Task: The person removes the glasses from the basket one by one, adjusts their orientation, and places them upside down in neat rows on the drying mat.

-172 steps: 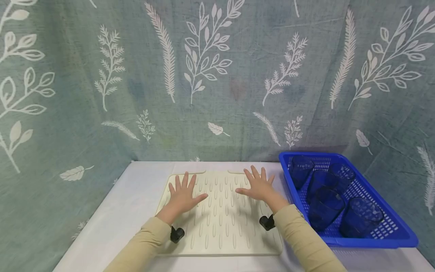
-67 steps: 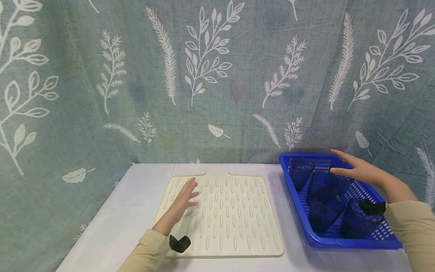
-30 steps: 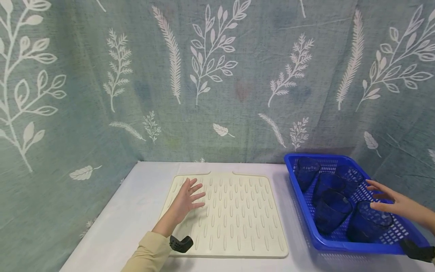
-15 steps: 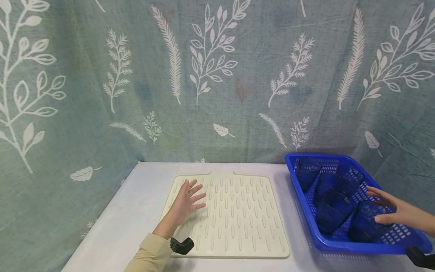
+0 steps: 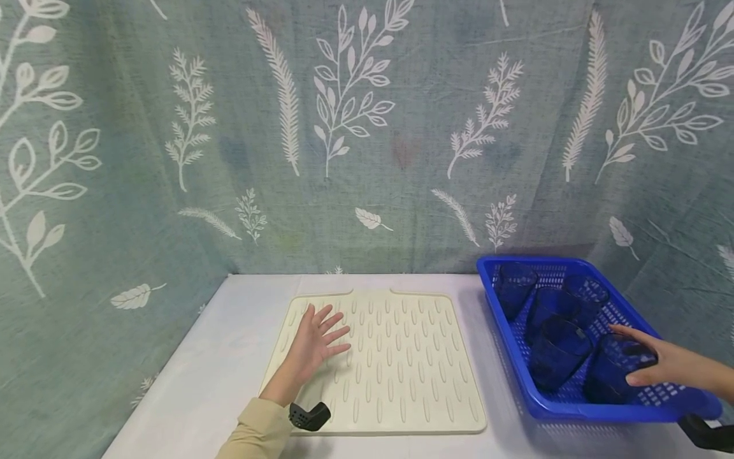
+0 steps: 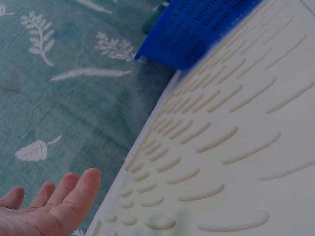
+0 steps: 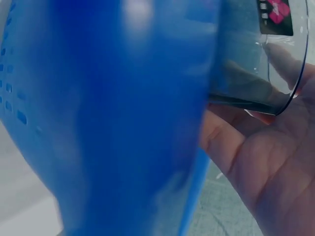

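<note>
A blue-tinted drinking glass point(image 5: 605, 377) stands at the front right of the blue plastic basket point(image 5: 568, 411). My right hand point(image 5: 669, 363) grips it from the right near its rim, thumb in front and fingers behind. In the right wrist view, fingers show through the clear wall of the glass point(image 7: 241, 64), which bears a dark label with a pink mark; the basket wall hides part of the hand. My left hand point(image 5: 316, 341) hangs over the left half of the cream ridged mat point(image 5: 401, 363), fingers spread and holding nothing.
Several more blue-tinted glasses point(image 5: 559, 354) stand close together in the basket, left of and behind the gripped one. Mat and basket sit on a white table point(image 5: 212, 357). A green leaf-patterned cloth point(image 5: 367, 159) hangs behind and at both sides.
From over the mat, my right hand has moved right to the basket, come down to the front right glass and closed around it. My left hand has turned, palm facing right, over the mat.
</note>
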Tool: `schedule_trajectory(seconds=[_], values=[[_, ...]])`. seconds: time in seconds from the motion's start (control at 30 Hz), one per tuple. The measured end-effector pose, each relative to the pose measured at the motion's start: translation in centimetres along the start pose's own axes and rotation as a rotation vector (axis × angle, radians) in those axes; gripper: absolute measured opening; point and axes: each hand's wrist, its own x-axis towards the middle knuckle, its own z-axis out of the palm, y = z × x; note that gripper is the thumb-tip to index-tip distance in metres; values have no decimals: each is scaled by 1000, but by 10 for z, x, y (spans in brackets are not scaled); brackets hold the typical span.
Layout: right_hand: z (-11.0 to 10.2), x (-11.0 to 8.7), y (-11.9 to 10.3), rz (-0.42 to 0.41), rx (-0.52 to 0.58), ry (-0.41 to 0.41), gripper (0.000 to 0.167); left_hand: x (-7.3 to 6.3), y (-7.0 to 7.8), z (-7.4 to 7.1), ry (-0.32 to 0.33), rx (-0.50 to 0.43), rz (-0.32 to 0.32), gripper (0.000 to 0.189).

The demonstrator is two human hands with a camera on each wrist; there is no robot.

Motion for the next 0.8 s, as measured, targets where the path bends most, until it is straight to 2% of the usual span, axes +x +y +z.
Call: schedule_trajectory(seconds=[0.13,0.43,0.8], values=[[-2,3,-4,44,32,-37,79,0,0,1,-9,-15,9,74],[0,4,-5,63,-49,-14,83,2,-2,2,-1,-101,-21,76],[-1,5,-12,60,-308,97,79,4,-4,5,-30,-172,-38,80]])
